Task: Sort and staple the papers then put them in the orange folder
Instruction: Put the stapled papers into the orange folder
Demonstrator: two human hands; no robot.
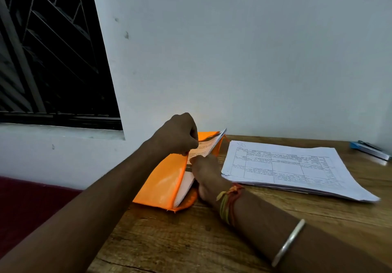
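An orange folder (163, 179) lies at the left end of the wooden table, its upper flap lifted. My left hand (180, 134) grips the raised flap near its top edge. A bundle of printed papers (206, 146) sticks out of the folder's mouth, and more white sheets show inside it lower down. My right hand (204, 173) pinches the lower edge of that bundle at the folder's opening; most of its fingers are hidden. To the right lies a loose stack of white papers (292, 168) with printed tables.
The wooden table (191, 241) stands against a pale wall. A blue stapler (370, 150) sits at the far right by the wall. A dark barred window (48, 49) is at upper left, and a dark red surface (27, 204) lies left of the table.
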